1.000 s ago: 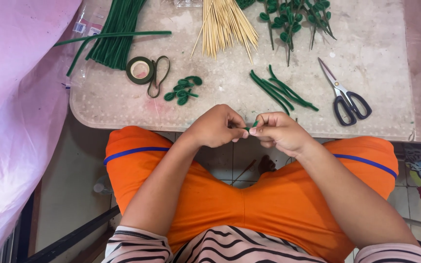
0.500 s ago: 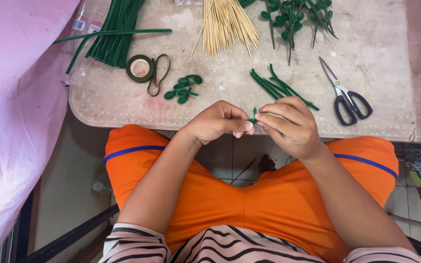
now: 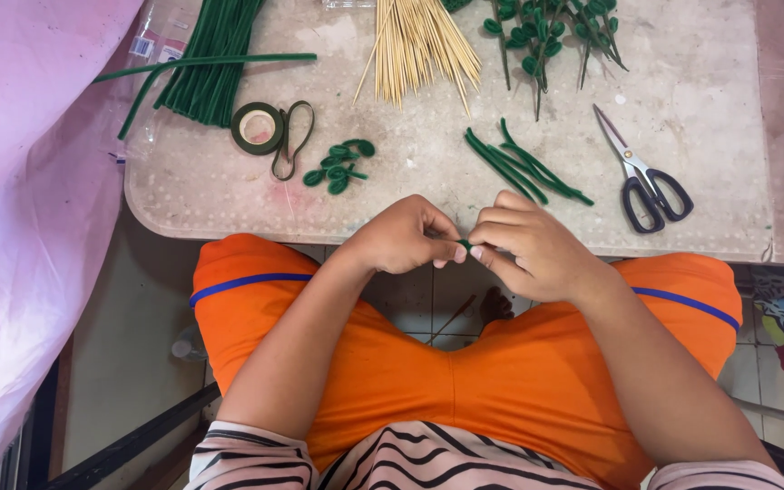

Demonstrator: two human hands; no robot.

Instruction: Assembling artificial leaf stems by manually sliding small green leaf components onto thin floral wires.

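Note:
My left hand (image 3: 406, 238) and my right hand (image 3: 530, 247) meet at the near edge of the low table (image 3: 728, 181), above my orange shorts. Both pinch a short green pipe-cleaner piece (image 3: 465, 244) between their fingertips; only a small bit of it shows. Just beyond my right hand lie a few cut green pipe-cleaner pieces (image 3: 524, 168). A small finished cluster of green loops (image 3: 338, 168) lies beyond my left hand.
On the table: a roll of green floral tape (image 3: 258, 128) with a loose tail, a bundle of long green pipe cleaners (image 3: 210, 63), wooden skewers (image 3: 419, 41), leafy green stems (image 3: 551, 36), black-handled scissors (image 3: 646, 186). Pink cloth (image 3: 20, 200) hangs at left.
My hands have closed in together near the table edge; less of the green piece sticks out between the fingers now than a second ago.

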